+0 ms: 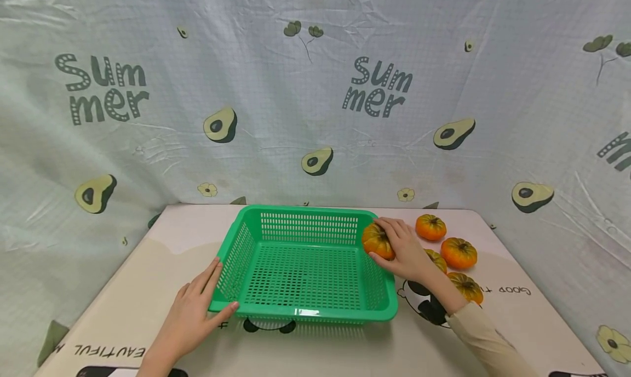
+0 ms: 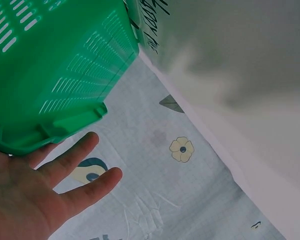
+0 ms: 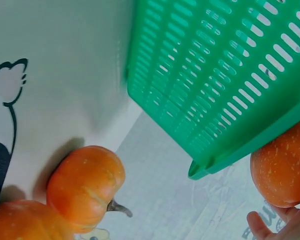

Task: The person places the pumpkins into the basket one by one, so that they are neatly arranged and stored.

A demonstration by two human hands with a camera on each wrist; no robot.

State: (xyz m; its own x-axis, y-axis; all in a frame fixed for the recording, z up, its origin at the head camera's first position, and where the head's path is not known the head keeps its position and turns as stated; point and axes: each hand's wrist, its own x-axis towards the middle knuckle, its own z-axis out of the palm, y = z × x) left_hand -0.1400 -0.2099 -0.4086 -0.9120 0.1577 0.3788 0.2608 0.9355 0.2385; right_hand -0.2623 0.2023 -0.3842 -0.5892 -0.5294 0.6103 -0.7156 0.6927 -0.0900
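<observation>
A green plastic basket (image 1: 305, 278) with slotted walls and floor stands on the table, nothing lying in it. My right hand (image 1: 406, 251) grips a small orange pumpkin (image 1: 377, 241) with greenish streaks, held at the basket's right rim. In the right wrist view that pumpkin (image 3: 285, 167) shows beside the rim, with only some fingertips visible. At the left front corner of the basket, my left hand (image 1: 194, 306) rests with fingers spread and fairly straight, the thumb on the front rim. The left wrist view shows those spread fingers (image 2: 85, 197) beside the basket wall (image 2: 75, 75).
Several more small pumpkins lie on the table right of the basket, among them one at the back (image 1: 431, 227) and one farther right (image 1: 459, 253). A hanging cloth (image 1: 276, 119) printed with avocados encloses the pale printed table (image 1: 503, 316) at the back and sides.
</observation>
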